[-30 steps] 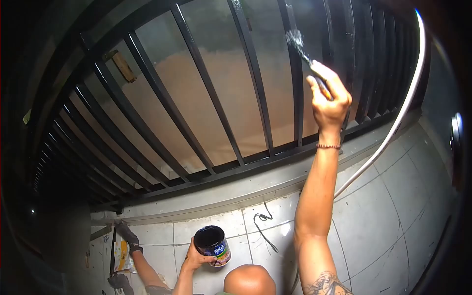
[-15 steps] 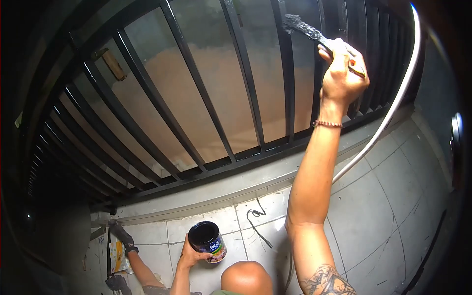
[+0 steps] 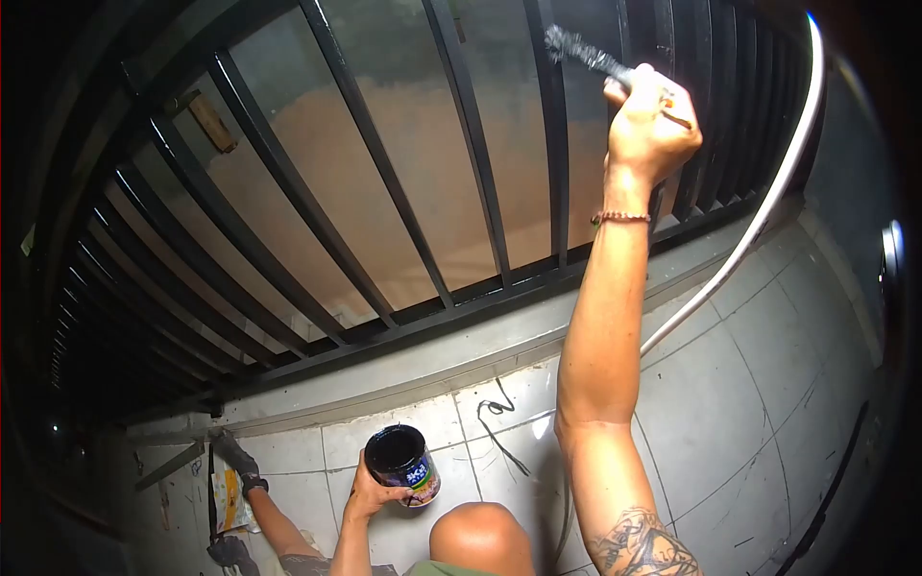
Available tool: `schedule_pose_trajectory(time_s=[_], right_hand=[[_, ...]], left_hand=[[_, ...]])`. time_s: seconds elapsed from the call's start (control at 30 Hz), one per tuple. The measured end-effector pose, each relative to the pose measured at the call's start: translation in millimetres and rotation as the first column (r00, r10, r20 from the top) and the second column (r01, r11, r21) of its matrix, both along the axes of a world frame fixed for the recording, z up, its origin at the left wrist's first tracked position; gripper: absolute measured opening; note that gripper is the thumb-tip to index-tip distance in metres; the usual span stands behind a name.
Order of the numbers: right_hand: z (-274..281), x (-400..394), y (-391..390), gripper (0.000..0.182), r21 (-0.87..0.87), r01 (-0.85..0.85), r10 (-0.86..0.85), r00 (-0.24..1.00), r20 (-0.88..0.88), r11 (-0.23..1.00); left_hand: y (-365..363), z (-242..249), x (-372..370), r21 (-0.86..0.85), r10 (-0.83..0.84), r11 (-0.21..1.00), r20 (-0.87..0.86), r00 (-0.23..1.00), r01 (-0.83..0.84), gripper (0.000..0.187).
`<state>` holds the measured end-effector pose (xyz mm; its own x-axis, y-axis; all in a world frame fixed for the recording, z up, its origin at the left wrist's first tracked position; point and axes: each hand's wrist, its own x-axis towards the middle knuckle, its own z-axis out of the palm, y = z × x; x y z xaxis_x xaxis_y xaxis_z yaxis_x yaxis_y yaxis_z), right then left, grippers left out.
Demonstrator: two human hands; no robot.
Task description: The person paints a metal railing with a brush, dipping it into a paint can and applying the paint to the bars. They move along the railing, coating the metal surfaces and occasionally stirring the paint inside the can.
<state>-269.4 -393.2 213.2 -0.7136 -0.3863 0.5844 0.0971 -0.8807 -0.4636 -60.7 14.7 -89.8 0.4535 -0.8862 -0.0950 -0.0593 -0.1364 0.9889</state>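
My right hand [image 3: 653,125] is raised before the black metal railing [image 3: 471,144], its fingers closed round the handle of a paintbrush [image 3: 588,56]. The brush's dark, wet-looking bristles point up and left, at one of the vertical bars; whether they touch it I cannot tell. Low in the view, my left hand [image 3: 370,492] grips an open paint can [image 3: 420,478] from its left side. The can holds black paint and has a colourful label. It is held upright, just left of my bent knee [image 3: 480,542].
A white hose or cable [image 3: 744,245] curves down at the right. At lower left are another person's gloved hands [image 3: 235,453] near a yellow-and-white packet [image 3: 230,499]. Black strands [image 3: 499,422] lie on the tiled floor [image 3: 711,403]. Behind the bars shows a wooden piece [image 3: 211,122].
My right hand and the brush have shifted slightly left and up. The can in my left hand appears almost unmoved, and the view has shifted a little.
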Motion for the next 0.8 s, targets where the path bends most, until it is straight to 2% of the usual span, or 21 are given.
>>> schedule_pose_trajectory(time_s=[0.03, 0.1, 0.17, 0.23, 0.3, 0.43, 0.5, 0.57, 0.6, 0.63, 0.7, 0.8], right_hand=[[-8.4, 0.1, 1.3, 0.013, 0.07, 0.071, -0.063, 0.993, -0.103, 0.995], [-16.4, 1.4, 6.1, 0.012, 0.088, 0.037, -0.028, 0.995, -0.095, 0.995], [-12.8, -3.4, 14.4, 0.01, -0.036, -0.039, 0.038, 0.999, -0.022, 0.999], [-5.6, -2.2, 17.6, 0.007, -0.18, 0.052, -0.06, 0.997, -0.04, 0.982], [-4.4, -1.1, 2.8, 0.009, -0.221, 0.113, -0.151, 0.974, -0.167, 0.969], [-27.3, -1.6, 0.2, 0.008, -0.116, 0.122, -0.151, 0.942, -0.299, 0.986], [-41.3, -2.6, 1.2, 0.007, -0.125, -0.003, -0.027, 0.972, -0.233, 0.992], [-41.6, -6.3, 2.2, 0.009, -0.172, 0.026, -0.053, 0.987, -0.154, 0.985], [-36.5, -7.8, -1.4, 0.01, -0.222, 0.101, -0.143, 0.973, -0.181, 0.97], [-33.7, -7.3, 0.9, 0.01, -0.213, 0.029, -0.077, 0.973, -0.219, 0.977], [-31.8, -3.7, -0.4, 0.011, -0.195, 0.089, -0.139, 0.956, -0.258, 0.977], [-43.0, -4.3, -1.4, 0.011, -0.183, 0.019, -0.075, 0.95, -0.304, 0.983]], left_hand=[[-2.1, -0.4, -1.1, -0.004, -0.002, 1.0, -0.004, 1.0, 0.002, 0.101], [-1.1, 0.7, 0.3, 0.019, -0.016, 1.0, -0.001, 1.0, 0.016, 0.1], [-2.2, -3.2, 0.8, 0.001, -0.017, 1.0, 0.007, 1.0, 0.017, 0.1], [-2.5, -5.3, 2.3, -0.007, -0.017, 1.0, 0.015, 1.0, 0.017, 0.1], [-2.6, -7.0, 3.6, 0.01, -0.03, 0.999, -0.007, 1.0, 0.03, 0.101], [-3.8, -6.6, 1.8, 0.001, -0.016, 1.0, 0.002, 1.0, 0.016, 0.101], [-4.4, -1.6, 0.7, 0.017, -0.018, 1.0, 0.012, 1.0, 0.018, 0.102], [-4.2, -11.5, 4.5, 0.013, -0.023, 1.0, 0.024, 0.999, 0.023, 0.102], [-3.4, -11.1, 5.6, 0.019, -0.026, 1.0, 0.039, 0.999, 0.025, 0.102], [-2.4, -10.2, 6.5, 0.024, -0.025, 0.999, 0.041, 0.999, 0.025, 0.102], [-3.7, -9.2, 4.3, 0.048, -0.013, 0.999, 0.014, 1.0, 0.012, 0.102], [-7.5, -14.1, 5.6, -0.005, -0.028, 1.0, 0.009, 1.0, 0.028, 0.1]])
